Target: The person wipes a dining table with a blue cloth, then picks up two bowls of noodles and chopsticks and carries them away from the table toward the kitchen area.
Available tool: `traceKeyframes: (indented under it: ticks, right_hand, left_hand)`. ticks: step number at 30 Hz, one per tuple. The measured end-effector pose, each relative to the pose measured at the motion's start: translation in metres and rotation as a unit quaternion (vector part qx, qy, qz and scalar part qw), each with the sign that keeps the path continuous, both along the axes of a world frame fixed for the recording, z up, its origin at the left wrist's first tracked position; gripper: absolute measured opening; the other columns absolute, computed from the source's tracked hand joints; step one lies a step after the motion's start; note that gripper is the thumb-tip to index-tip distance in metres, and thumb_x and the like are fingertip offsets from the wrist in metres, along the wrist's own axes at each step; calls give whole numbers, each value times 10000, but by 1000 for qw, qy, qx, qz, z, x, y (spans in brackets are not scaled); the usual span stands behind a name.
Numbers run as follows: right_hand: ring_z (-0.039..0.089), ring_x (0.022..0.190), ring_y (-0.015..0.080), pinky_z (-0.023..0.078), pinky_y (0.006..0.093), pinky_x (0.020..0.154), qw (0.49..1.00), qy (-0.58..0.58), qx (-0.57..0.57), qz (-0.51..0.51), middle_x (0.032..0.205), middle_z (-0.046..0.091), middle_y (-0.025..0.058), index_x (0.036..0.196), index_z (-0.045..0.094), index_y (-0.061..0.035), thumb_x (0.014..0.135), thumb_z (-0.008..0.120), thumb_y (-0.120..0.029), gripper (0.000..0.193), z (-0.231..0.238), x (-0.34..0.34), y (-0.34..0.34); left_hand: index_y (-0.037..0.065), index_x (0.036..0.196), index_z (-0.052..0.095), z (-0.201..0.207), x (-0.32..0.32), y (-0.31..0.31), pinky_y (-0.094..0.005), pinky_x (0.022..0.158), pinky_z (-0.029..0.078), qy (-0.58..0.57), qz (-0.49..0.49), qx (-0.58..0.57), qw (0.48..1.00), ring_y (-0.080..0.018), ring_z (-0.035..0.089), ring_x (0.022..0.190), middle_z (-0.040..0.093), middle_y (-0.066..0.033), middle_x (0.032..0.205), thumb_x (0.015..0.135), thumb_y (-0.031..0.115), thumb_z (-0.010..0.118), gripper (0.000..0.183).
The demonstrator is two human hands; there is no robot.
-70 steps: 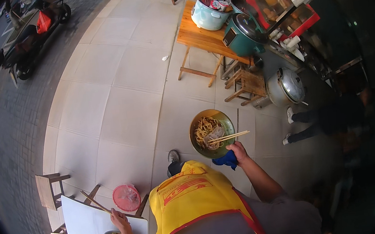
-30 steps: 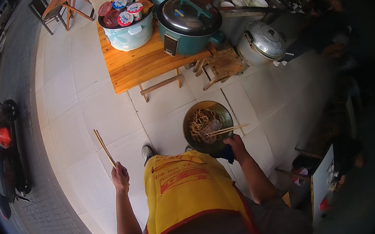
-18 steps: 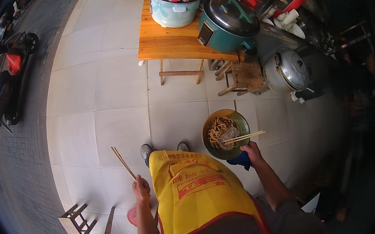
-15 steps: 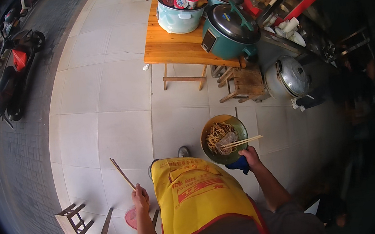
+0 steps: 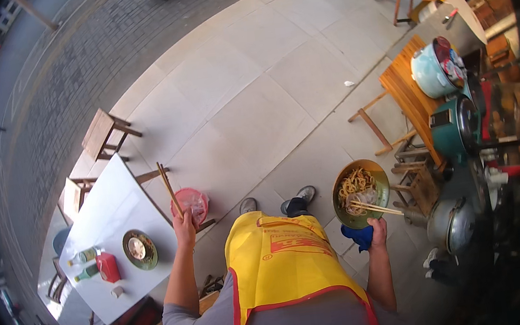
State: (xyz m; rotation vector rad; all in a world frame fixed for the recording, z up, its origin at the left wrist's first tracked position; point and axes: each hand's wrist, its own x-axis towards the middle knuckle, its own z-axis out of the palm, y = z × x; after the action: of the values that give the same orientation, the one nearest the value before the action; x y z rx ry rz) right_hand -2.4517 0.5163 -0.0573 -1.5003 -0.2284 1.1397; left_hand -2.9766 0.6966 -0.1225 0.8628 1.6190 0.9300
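Closed fingers of my left hand (image 5: 185,227) grip a pair of wooden chopsticks (image 5: 166,182), tips pointing up and away. This hand is just beside the edge of a white table (image 5: 107,200). On my other side, my right hand (image 5: 378,234) is closed on the near rim of a green bowl (image 5: 379,177). In the bowl lie noodles (image 5: 357,181) and a crumpled pale, translucent thing. Another pair of chopsticks (image 5: 377,207) rests across it, sticking out past the rim. A dark blue cloth (image 5: 358,236) hangs under the bowl by my right hand.
The white table carries a bowl with scraps (image 5: 148,255), a red box (image 5: 108,267) and green bottles (image 5: 88,272). A pink bin (image 5: 201,199) and stool (image 5: 100,133) stand beside it. Right are a wooden table (image 5: 403,83), teal cooker (image 5: 448,131) and metal pot (image 5: 447,224).
I have turned left, bringing the white table into view and shifting the cooker table to the far right. Both hands keep hold of the same things.
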Motion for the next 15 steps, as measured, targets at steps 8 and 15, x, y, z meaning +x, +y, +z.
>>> traceKeyframes:
  ticks: [8,15]
  right_hand:
    - [601,865,212,476,324,798,979,-52,-42,191,978,624,103,1027,613,31,804,598,-224,338,6,-67,82]
    - [621,824,209,493,319,778,957,-62,-27,282,967,644,118,1054,607,62,801,581,-215,376,5,-110,152]
  left_hand:
    - [39,702,524,32,-163,-86,-254,504,422,62,322,153,932,-95,505,505,518,-10,592,1003,256,553,372]
    - [-62,910,595,-65,-250,-188,-303,629,502,187,591,5,785,-184,651,665,634,-105,845,961,271,528,344]
